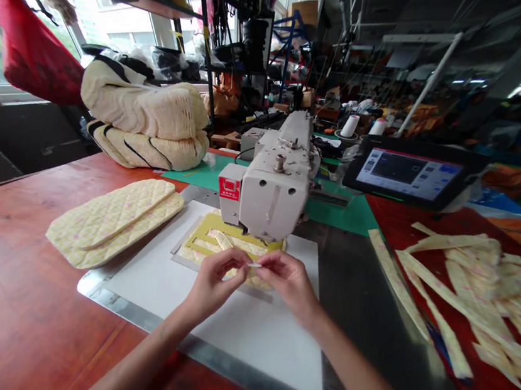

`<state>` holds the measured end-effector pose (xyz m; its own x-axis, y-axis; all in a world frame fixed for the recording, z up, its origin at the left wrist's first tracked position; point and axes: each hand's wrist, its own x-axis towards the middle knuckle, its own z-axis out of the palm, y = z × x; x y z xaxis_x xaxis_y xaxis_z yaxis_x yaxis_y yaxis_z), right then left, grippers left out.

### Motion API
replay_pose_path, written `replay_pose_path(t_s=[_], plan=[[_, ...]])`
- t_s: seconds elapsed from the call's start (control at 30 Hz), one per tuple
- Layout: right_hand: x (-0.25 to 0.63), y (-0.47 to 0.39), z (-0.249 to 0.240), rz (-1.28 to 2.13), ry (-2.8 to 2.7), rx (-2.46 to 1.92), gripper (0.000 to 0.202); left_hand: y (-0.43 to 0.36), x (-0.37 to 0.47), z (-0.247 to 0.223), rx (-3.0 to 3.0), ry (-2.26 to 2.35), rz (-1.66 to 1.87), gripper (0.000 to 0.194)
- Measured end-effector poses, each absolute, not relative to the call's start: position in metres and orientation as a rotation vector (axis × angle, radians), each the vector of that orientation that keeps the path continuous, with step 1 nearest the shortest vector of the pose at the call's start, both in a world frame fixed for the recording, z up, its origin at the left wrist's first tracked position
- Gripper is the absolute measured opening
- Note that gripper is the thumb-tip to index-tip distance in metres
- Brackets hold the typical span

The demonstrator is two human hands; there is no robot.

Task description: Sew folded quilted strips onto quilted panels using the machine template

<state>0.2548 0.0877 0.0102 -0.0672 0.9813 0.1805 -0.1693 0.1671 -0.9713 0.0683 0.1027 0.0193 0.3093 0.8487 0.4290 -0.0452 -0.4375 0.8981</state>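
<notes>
My left hand (219,278) and my right hand (290,281) meet in front of the sewing machine head (275,190), both closed in a pinch. Between their fingertips is the end of a pale fabric strip (254,265); the fingers hide most of it. Just beyond them, a yellow-green sewing template (197,244) with cut-out slots lies over a quilted, pale yellow fabric piece (187,254) beneath the machine head. A short strip of the same cloth (223,240) lies slantwise on the template. Under all this is a white sheet (145,282).
Quilted oval pieces (115,221) lie at left, with tall bundled stacks (147,111) behind. Loose cloth strips (482,285) are heaped at right. A control screen (410,172) stands behind them, near thread cones (350,125). A red bag (41,48) hangs at upper left.
</notes>
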Motion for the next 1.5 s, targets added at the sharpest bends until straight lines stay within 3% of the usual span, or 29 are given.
replay_pose_path(t_s=[0.27, 0.43, 0.53, 0.73, 1.2, 1.5], plan=[[0.251, 0.083, 0.005, 0.903, -1.389, -0.829, 0.002, 0.098, 0.067, 0.020, 1.685, 0.773, 1.203, 0.017], [0.252, 0.081, 0.002, 0.756, -1.471, -0.829, 0.005, 0.099, 0.069, 0.018, 1.696, 0.770, 1.225, 0.013], [0.255, 0.080, 0.005, 0.838, -1.458, -0.851, 0.005, 0.098, 0.071, 0.016, 1.707, 0.789, 1.272, 0.010], [0.261, 0.082, 0.011, 1.107, -1.430, -0.965, 0.023, 0.094, 0.075, 0.018, 1.752, 0.798, 1.345, 0.005], [0.256, 0.083, -0.002, 0.956, -1.320, -1.020, 0.026, 0.100, 0.084, 0.003, 1.477, 0.962, 1.236, 0.027], [0.274, 0.090, -0.012, 1.113, -1.308, -1.003, 0.032, 0.096, 0.094, -0.008, 1.622, 0.959, 1.317, 0.018]])
